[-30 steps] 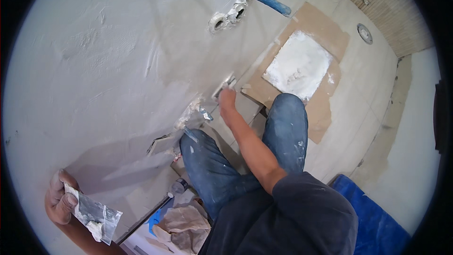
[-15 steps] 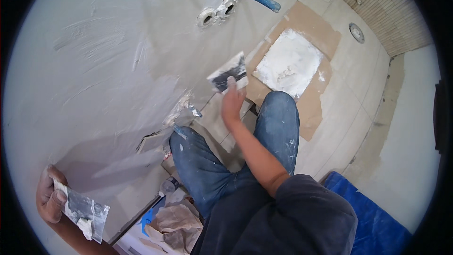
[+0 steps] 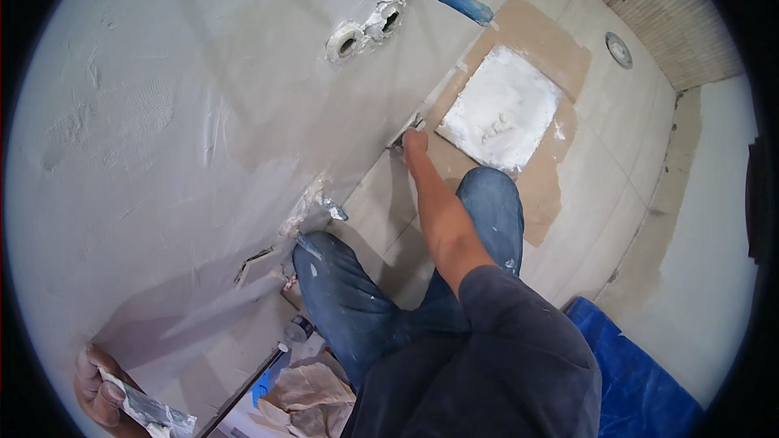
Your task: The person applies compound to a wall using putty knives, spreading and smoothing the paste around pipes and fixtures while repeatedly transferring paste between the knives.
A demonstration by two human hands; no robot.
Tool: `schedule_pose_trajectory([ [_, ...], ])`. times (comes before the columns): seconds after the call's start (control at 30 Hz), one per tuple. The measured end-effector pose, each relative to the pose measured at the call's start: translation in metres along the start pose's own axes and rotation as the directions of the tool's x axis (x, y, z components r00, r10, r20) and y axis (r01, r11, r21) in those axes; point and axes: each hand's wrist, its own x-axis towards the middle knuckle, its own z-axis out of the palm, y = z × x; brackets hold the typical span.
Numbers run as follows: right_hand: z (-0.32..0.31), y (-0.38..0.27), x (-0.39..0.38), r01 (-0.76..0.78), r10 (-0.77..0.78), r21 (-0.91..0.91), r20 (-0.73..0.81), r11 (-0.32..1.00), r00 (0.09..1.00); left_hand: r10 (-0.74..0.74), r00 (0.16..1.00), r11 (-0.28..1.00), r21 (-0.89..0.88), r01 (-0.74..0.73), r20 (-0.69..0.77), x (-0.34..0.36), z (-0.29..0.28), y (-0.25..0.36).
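Low on the grey plastered wall (image 3: 268, 105), close to where it meets the floor, my right hand (image 3: 415, 143) grips a flat spatula (image 3: 408, 130). Its blade is seen nearly edge-on against the wall, partly hidden by my fingers. At the lower left my left hand (image 3: 99, 393) pinches a second flat spatula (image 3: 150, 412), smeared with white plaster; its far end is cut off by the picture's edge. Right of my right hand lies a board (image 3: 507, 101) covered with white plaster, on brown cardboard (image 3: 560, 45).
A blue pipe (image 3: 454, 2) juts from the wall beside round openings (image 3: 346, 45). Lower down, a blue-tipped stub (image 3: 333, 209) sticks out near my left knee. A floor drain (image 3: 618, 50), blue sheeting (image 3: 637, 369), crumpled brown paper (image 3: 308, 397) and a bottle (image 3: 299, 329) lie around.
My right hand has brought its spatula from a raised, face-up position down against the wall's lower part. My left hand has dropped lower, its spatula now tilted flatter.
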Motion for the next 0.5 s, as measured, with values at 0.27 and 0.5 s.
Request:
schedule_pose_trajectory([
  [0.27,0.04,-0.013,-0.081,0.33,-0.401,-0.298,-0.223,0.896,0.888,0.141,0.963,0.988,-0.025,-0.15,-0.229,-0.003,0.01,-0.007],
  [0.5,-0.007,0.001,-0.174,0.73,-0.75,-0.259,0.029,0.633,0.661,-0.034,0.999,0.998,-0.055,0.035,0.018,-0.002,-0.003,-0.002],
])
